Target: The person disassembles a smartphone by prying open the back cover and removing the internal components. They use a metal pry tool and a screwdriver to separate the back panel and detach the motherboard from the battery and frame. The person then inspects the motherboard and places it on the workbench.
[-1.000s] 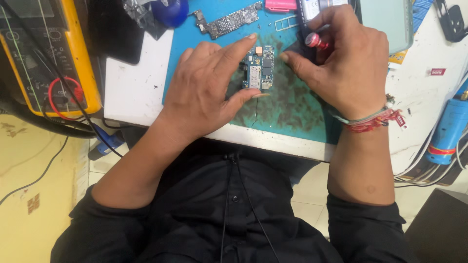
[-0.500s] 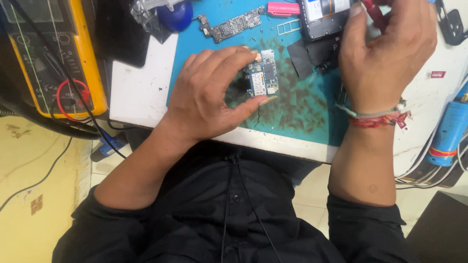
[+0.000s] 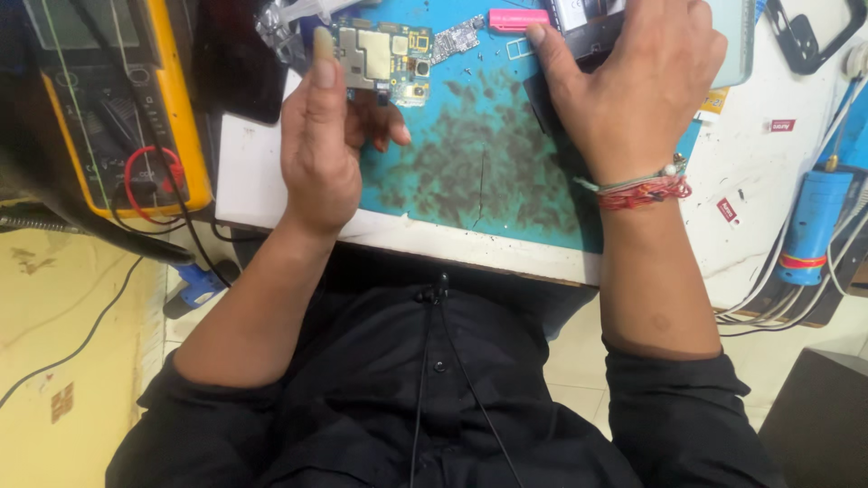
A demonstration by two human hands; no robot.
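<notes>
Above the blue work mat [image 3: 479, 172], which lies on the white tabletop [image 3: 750, 172], the left hand [image 3: 321, 145] holds a small phone circuit board [image 3: 384, 59] lifted off the mat's far left part. The grip is narrow: the thumb lies along the board's left edge and the curled fingers [image 3: 384, 126] support it from below, so its metal shields and small camera modules face up. The right hand [image 3: 633, 86] rests palm down over the mat's far right corner, covering a dark phone body [image 3: 583, 27]; its fingers are spread over the phone, but whether they clasp it or only press on it I cannot tell. A band of red and pale threads [image 3: 642, 190] circles the right wrist.

Just beyond the mat's far edge, between the two hands, lie a second narrow circuit board [image 3: 457, 38] and a pink tool [image 3: 517, 18]. The mat's middle is stained with dark smudges. Left of the mat, a yellow multimeter [image 3: 117, 117] sits with red and black leads coiled on its face. Right of the mat, near the tabletop's right edge, a blue cylindrical tool [image 3: 809, 221] stands beside a bundle of white cables [image 3: 778, 298]. The person wears a black shirt with sleeves pushed up.
</notes>
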